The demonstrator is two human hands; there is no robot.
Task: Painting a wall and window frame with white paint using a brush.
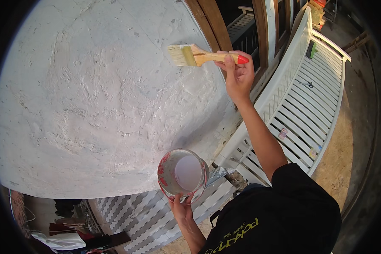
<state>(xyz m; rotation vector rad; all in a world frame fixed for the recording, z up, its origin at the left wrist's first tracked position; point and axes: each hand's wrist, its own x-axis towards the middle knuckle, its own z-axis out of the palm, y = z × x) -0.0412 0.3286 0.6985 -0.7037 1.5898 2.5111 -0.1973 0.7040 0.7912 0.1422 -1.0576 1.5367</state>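
Note:
A wooden-handled paintbrush with pale bristles and a red handle end is gripped in my right hand. Its bristles point left, in front of a rough white plastered wall; contact with the wall cannot be told. Lower down, my left hand holds a paint bucket by its near rim. Red smears mark the bucket, and whitish liquid paint lies in its bottom. Some patches of the wall look glossy.
A white slatted bench stands at right, bearing scissors, a small pinkish container and a green-edged tool. Brown wooden window frames border the wall. Patterned floor tiles and hanging cloths are below.

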